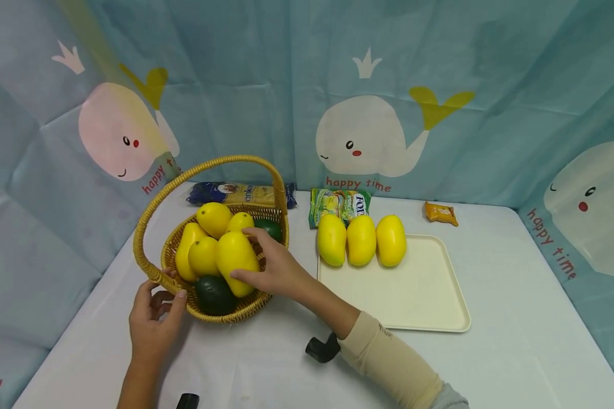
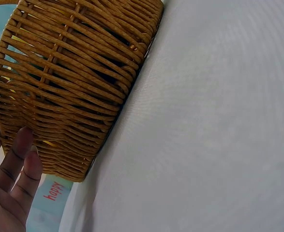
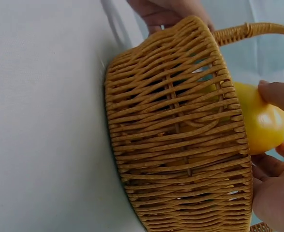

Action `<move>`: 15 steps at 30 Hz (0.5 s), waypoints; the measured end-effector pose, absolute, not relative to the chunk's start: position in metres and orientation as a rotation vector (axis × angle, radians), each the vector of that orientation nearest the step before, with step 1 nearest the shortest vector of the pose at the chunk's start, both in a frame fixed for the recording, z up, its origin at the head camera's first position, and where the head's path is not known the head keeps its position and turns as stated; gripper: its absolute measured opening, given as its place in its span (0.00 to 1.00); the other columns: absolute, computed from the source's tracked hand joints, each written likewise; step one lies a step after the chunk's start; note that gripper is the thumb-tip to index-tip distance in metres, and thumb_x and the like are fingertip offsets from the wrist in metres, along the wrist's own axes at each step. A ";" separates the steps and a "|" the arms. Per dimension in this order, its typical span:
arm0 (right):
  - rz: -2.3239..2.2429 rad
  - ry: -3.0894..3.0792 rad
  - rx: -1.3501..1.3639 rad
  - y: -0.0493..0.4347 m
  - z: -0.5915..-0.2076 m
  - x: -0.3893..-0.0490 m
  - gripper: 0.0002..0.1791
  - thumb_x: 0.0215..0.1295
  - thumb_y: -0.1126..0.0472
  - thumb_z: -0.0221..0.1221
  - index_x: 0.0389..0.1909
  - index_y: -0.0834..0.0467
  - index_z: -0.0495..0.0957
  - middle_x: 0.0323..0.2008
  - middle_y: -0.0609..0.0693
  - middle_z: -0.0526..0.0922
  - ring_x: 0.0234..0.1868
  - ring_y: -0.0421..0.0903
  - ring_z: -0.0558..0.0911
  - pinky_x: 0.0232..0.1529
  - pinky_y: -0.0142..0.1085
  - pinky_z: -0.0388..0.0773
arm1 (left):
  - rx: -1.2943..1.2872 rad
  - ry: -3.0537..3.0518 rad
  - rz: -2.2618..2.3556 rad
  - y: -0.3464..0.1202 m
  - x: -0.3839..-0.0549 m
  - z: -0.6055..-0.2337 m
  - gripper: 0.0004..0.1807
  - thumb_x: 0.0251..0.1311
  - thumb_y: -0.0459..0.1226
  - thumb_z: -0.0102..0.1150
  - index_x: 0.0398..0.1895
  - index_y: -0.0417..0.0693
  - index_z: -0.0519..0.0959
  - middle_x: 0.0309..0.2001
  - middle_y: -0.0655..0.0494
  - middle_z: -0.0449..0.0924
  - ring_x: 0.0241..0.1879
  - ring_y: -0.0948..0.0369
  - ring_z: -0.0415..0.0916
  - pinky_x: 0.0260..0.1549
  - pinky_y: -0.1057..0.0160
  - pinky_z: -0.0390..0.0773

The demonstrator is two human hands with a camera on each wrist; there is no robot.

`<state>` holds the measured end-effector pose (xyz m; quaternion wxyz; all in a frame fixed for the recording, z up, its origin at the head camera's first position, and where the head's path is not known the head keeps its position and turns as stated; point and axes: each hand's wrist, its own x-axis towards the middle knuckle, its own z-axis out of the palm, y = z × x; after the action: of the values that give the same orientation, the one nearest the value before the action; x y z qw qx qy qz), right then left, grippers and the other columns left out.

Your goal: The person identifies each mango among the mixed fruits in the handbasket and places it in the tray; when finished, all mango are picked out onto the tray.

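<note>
A wicker basket (image 1: 230, 316) with an arched handle stands at the left of the table. My right hand (image 1: 276, 264) holds a yellow mango (image 1: 235, 258), thumb on one side and fingers on the other, at the basket's right part. In the right wrist view the mango (image 3: 260, 118) shows above the rim. At the handle's near foot, my left hand (image 1: 156, 315) grips the basket rim, its fingers against the weave (image 2: 59, 111). Around the held mango lie a dark green avocado (image 1: 215, 295), several yellow fruits (image 1: 214, 219) and another dark green fruit (image 1: 269, 229), partly hidden.
Three mangoes (image 1: 361, 240) lie in a row at the back of a cream tray (image 1: 394, 298). Behind them is a green snack bag (image 1: 337, 203). A blue-and-yellow packet (image 1: 235, 194) lies behind the basket, an orange packet (image 1: 441, 213) at back right. A black curved object (image 1: 321, 349) sits under the right forearm.
</note>
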<state>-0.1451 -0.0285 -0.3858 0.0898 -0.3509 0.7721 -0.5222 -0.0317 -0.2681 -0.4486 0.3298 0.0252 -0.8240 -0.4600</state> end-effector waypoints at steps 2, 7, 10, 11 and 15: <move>-1.578 2.285 -1.049 -0.027 -0.386 -0.144 0.42 0.62 0.50 0.69 0.73 0.53 0.59 0.63 0.45 0.72 0.54 0.41 0.75 0.53 0.36 0.79 | 0.059 -2.147 -1.210 -0.265 -0.030 -0.443 0.30 0.55 0.18 0.62 0.63 0.31 0.70 0.56 0.50 0.76 0.38 0.72 0.75 0.37 0.82 0.75; -1.619 2.273 -1.070 -0.024 -0.385 -0.142 0.42 0.63 0.51 0.69 0.73 0.55 0.60 0.64 0.46 0.72 0.55 0.42 0.76 0.51 0.30 0.78 | 0.025 -2.121 -1.241 -0.255 -0.026 -0.427 0.28 0.55 0.17 0.60 0.61 0.26 0.69 0.55 0.43 0.75 0.37 0.73 0.75 0.38 0.82 0.75; -1.642 2.265 -1.069 -0.020 -0.383 -0.139 0.42 0.63 0.52 0.68 0.74 0.55 0.61 0.65 0.46 0.71 0.55 0.43 0.76 0.50 0.31 0.79 | 0.044 -2.133 -1.235 -0.258 -0.027 -0.433 0.28 0.55 0.18 0.61 0.62 0.28 0.70 0.56 0.48 0.76 0.38 0.74 0.75 0.38 0.81 0.75; -1.651 2.259 -1.069 -0.019 -0.382 -0.138 0.41 0.63 0.52 0.68 0.74 0.54 0.61 0.65 0.47 0.71 0.54 0.43 0.76 0.50 0.31 0.79 | 0.054 -2.138 -1.231 -0.260 -0.029 -0.437 0.29 0.55 0.18 0.61 0.62 0.29 0.70 0.56 0.50 0.76 0.38 0.74 0.75 0.38 0.82 0.75; -1.687 2.239 -1.062 -0.013 -0.377 -0.133 0.41 0.63 0.53 0.68 0.74 0.52 0.61 0.64 0.48 0.70 0.54 0.41 0.76 0.50 0.33 0.80 | 0.065 -2.137 -1.236 -0.268 -0.032 -0.448 0.30 0.55 0.18 0.62 0.63 0.31 0.70 0.56 0.49 0.76 0.38 0.74 0.75 0.38 0.82 0.75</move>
<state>-0.1329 -0.0133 -0.3770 0.0718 -0.3534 0.7449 -0.5613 -0.0319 -0.2676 -0.4484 0.3298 0.0247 -0.8168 -0.4727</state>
